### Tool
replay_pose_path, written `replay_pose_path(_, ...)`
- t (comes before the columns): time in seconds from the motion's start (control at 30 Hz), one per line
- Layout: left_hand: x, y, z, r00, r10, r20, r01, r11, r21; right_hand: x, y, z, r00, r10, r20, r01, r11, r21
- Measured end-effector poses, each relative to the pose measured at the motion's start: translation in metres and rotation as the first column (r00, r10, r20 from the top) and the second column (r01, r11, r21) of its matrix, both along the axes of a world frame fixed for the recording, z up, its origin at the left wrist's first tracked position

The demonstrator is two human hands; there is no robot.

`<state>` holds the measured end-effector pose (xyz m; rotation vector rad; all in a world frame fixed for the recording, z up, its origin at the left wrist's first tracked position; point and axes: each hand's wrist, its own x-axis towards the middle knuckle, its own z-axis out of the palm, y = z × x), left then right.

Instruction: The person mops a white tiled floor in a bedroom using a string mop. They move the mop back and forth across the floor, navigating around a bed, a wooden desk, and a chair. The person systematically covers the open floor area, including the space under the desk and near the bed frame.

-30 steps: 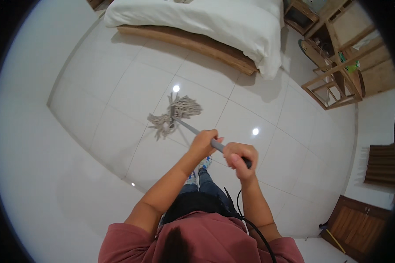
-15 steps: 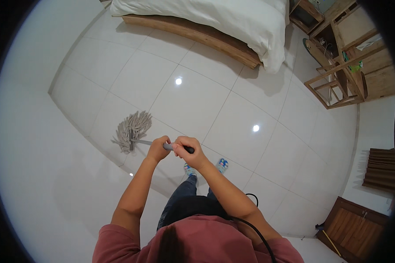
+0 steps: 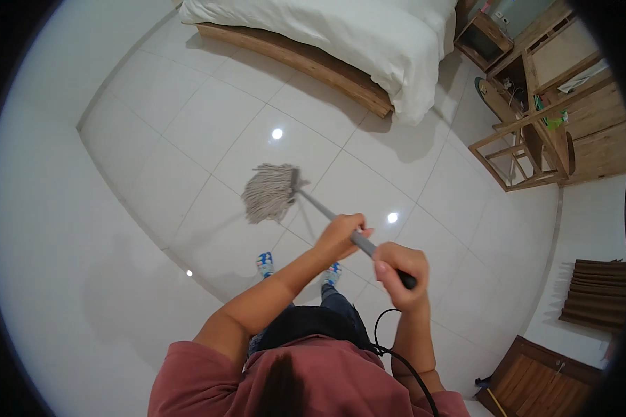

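Pale grey string mop (image 3: 270, 195) is what you have in both hands, its head down on the white glossy tile floor (image 3: 375, 170), ahead of your blue-and-white patterned shoes (image 3: 265, 265) and short of the low wooden bed frame (image 3: 302, 68) with its white bedding (image 3: 327, 31).

Your left hand (image 3: 342, 236) has its grip closed around the slim grey handle (image 3: 318, 206) lower down, while your right hand (image 3: 402, 272) has its grip wrapped around the upper part, with the rounded black handle end (image 3: 407, 281) sticking out beside it. Spacing the two hands that way probably lets the lower one guide the shaft while the upper one steers and levers. The handle slants up from the mop head toward your right side, which seems to give you reach without bending far.

Compared with half a second ago, the mop head has moved away from the white wall (image 3: 62, 222) at your left, out toward the middle of the tiles, and both hands have swung to the right with it. The strings then fanned mostly up and right of the dark clamp bar (image 3: 295, 182); now they trail to its left, which suggests a rightward drag.
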<state>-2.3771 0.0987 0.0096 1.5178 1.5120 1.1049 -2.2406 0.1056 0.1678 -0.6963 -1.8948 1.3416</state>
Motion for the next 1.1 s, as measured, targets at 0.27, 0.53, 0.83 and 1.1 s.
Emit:
replay_pose_path(0.27,0.144,0.062,-0.009,0.950,-0.275,0.146,0.267,0.961,0.077,0.109,0.016,0.009,0.962,-0.186,0.197,0.168,0.980,0.106)
replay_pose_path(0.53,0.157,0.047,0.000,0.966,-0.171,0.195,0.161,0.985,0.065,0.119,0.013,-0.019,0.990,-0.078,-0.120,0.091,0.989,0.113)
replay_pose_path(0.83,0.115,-0.055,0.005,0.987,0.160,0.014,-0.161,0.981,0.110,0.099,-0.039,-0.022,0.899,0.104,-0.425,-0.137,0.989,-0.049)
replay_pose_path(1.1,0.055,-0.186,-0.043,0.870,0.461,-0.176,-0.480,0.873,-0.084,0.054,-0.097,-0.084,0.882,0.352,-0.314,-0.428,0.876,-0.221)
